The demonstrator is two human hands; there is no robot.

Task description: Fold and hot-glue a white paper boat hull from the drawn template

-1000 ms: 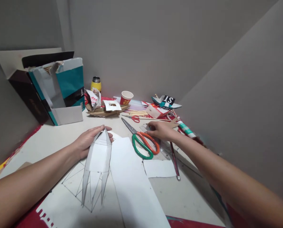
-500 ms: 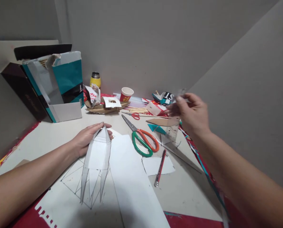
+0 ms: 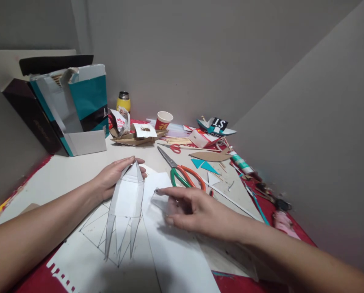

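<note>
My left hand [image 3: 116, 177] is closed on the pointed top of a folded white paper piece [image 3: 128, 199], whose long, narrow legs hang toward me. Beneath it lies a notebook sheet with pencilled lines [image 3: 93, 232]. My right hand [image 3: 197, 209] is over a plain white sheet [image 3: 169, 252], thumb and forefinger curled on a clear plastic ruler [image 3: 157, 207], blurred and partly hidden by the hand. Just beyond that hand are big scissors [image 3: 177, 171] with one green and one orange handle.
Small red scissors [image 3: 174, 148], thin sticks [image 3: 180, 141], teal paper triangles [image 3: 209, 166] and a brown card piece [image 3: 206, 156] lie farther back. A paper cup [image 3: 164, 120], cardboard boat [image 3: 139, 138], yellow bottle [image 3: 123, 101] and teal box [image 3: 88, 99] stand behind.
My right hand has come from the back right down and leftward over the white sheet, bringing the clear ruler along. It now covers most of the red-and-black pen. My left hand stays put.
</note>
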